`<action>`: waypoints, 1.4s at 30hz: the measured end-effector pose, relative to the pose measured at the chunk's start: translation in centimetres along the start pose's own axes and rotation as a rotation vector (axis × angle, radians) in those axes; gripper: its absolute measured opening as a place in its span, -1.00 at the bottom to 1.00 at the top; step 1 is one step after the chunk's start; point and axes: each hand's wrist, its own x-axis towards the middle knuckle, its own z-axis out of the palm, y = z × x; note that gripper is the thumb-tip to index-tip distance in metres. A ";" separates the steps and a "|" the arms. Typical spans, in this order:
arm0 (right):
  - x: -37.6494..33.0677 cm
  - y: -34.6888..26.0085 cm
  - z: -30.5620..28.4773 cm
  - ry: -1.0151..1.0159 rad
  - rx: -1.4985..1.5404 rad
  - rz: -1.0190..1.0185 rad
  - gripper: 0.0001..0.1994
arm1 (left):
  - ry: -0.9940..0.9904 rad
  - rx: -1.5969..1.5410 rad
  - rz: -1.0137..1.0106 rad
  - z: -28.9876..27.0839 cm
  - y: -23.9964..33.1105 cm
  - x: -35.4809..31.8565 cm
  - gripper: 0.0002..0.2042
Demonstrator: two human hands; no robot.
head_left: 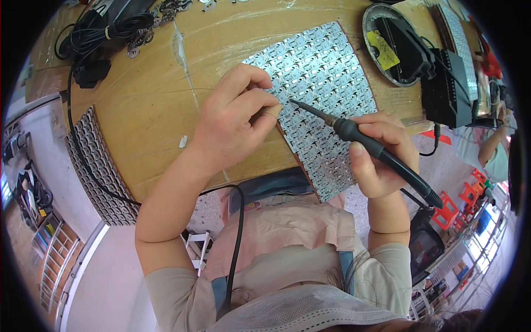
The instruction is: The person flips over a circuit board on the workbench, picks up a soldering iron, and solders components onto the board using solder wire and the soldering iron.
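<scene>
My right hand (pixel 384 155) grips a black soldering iron (pixel 347 130) like a pen. Its thin tip points left and sits at or just above a panel (pixel 326 61) covered in rows of small silvery metal parts. Close to the tip, at the panel's left edge, my left hand (pixel 229 119) is closed in a pinch on a fine solder wire (pixel 182 90), whose tail trails left over the table. Whether tip and wire touch cannot be made out.
A round metal tray (pixel 369 23) holds a black stand and a yellow sponge (pixel 383 50), beside a black box (pixel 449 91). Another panel (pixel 102 171) lies at the table's left edge. Coiled black cables (pixel 124 26) and loose metal pieces lie at the far left; a cord hangs across my left arm.
</scene>
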 end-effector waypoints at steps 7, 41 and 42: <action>-0.2 0.3 0.3 0.012 0.028 0.027 -0.75 | -0.016 -0.030 -0.031 0.1 0.1 0.0 -0.87; -2.1 0.4 -0.9 0.011 0.073 0.005 -0.75 | 0.152 0.109 -0.267 2.8 4.5 -3.2 -0.90; -2.1 0.5 -0.9 0.009 0.073 0.008 -0.75 | 0.151 0.107 -0.271 2.8 4.5 -3.1 -0.90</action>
